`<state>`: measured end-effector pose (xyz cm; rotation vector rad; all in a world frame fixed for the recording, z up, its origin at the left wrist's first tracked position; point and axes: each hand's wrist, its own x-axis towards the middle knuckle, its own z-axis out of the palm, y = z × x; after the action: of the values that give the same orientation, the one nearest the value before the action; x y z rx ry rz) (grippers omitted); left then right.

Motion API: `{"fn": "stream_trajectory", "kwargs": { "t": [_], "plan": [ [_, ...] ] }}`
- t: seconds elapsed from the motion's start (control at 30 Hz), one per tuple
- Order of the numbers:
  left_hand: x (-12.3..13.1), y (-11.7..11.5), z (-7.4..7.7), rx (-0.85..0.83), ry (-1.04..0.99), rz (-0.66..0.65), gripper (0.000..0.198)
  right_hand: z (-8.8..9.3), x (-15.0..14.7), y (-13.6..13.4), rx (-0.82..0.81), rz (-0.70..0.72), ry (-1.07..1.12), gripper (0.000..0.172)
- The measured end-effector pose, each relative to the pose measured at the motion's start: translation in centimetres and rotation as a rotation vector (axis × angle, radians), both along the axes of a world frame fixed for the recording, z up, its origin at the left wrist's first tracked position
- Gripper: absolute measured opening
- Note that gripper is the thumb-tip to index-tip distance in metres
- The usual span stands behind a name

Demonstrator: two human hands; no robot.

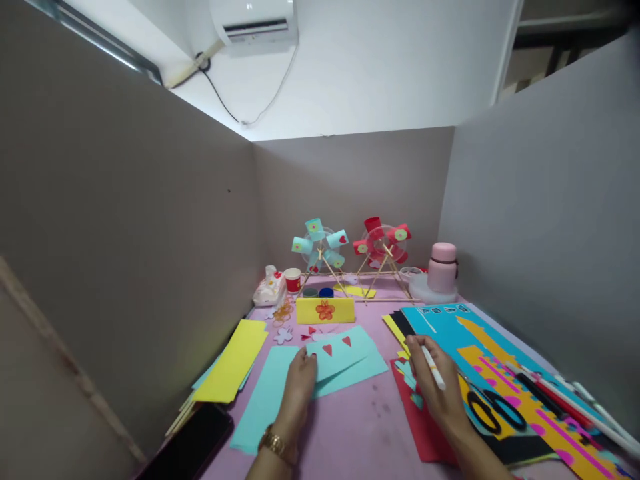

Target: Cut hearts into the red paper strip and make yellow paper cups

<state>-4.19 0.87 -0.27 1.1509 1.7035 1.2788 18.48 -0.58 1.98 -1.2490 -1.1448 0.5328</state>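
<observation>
My left hand [299, 387], with a bracelet at the wrist, pinches the left edge of a folded light-blue paper card [335, 363]. Two red hearts show on the card's upper flap, which stands slightly apart from the lower one. Beneath my left wrist lies another light-blue sheet [260, 400]. A white pen [433, 368] is gripped in my right hand [444, 397], above a red sheet [423, 427] with light-blue paper scraps on it. Beside my right hand rest black-handled scissors [493, 410]. A folded yellow paper [325, 311] bearing an orange flower stands behind the card.
At the back stand a light-blue paper wheel [320, 245] and a red one [383, 241] on stick frames. A pink bottle [443, 268] is at the back right. Yellow sheets [234, 363] and a phone [193, 443] lie left. Grey partitions [350, 173] enclose the table.
</observation>
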Motion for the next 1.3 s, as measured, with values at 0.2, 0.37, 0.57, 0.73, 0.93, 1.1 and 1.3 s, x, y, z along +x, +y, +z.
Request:
{"fn": "stream_trajectory", "kwargs": {
  "t": [0.2,0.37,0.57,0.73,0.93,1.1,1.3],
  "plan": [
    [-3.5,-1.0,1.7,-0.115,0.580,0.077,0.036,-0.7,0.0,-0.1,-0.006,0.118,-0.164,0.041],
    [-5.8,-1.8,2.2,-0.398,0.897,0.044,0.030,-0.7,-0.3,-0.2,-0.008,0.124,-0.258,0.038],
    [-5.6,-1.5,2.3,-0.507,1.058,0.012,0.031,-0.6,-0.4,-0.3,-0.017,0.123,-0.286,0.037],
    [-6.0,-1.5,2.5,-0.550,1.096,0.028,0.032,-0.3,-0.4,-0.2,-0.008,0.136,-0.295,0.038],
    [-6.4,-1.1,2.3,-0.598,1.080,0.011,0.032,-0.4,-0.2,0.0,0.003,0.131,-0.295,0.040],
    [-6.4,-0.8,2.0,-0.595,1.096,-0.021,0.032,-0.4,-0.2,0.0,0.006,0.131,-0.295,0.040],
    [-7.0,0.5,2.4,-0.431,1.205,-0.147,0.035,-0.2,-0.3,-0.3,-0.024,0.154,-0.307,0.042]
  ]
}}
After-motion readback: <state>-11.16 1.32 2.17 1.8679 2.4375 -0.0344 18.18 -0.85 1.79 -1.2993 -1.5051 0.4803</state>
